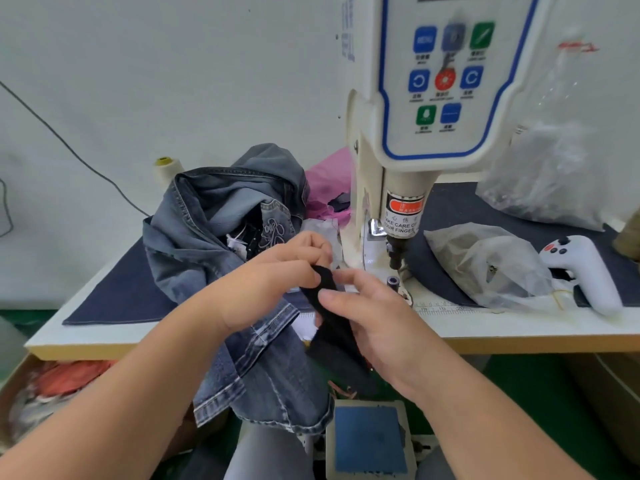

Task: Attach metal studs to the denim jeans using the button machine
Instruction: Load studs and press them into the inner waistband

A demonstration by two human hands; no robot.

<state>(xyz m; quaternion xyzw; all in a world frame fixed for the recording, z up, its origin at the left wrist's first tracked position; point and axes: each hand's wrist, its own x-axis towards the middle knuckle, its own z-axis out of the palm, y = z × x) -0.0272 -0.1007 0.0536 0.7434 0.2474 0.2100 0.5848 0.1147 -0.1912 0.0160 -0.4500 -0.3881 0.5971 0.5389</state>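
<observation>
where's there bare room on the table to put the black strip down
Bare dark mat left of the jeans, up to the table's front edge. A narrow strip of tabletop by the ruler, in front of the plastic bags. Crowded around the machine and right of it: bags, white handle.

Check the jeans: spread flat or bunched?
Bunched. The jeans sit in a crumpled heap on the table, one part hanging over its front edge.

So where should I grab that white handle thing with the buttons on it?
Grip the white controller around its long lower handle, coming from the front right. That end juts toward the table edge with nothing on it, while its button end sits beside the plastic bag.
</observation>
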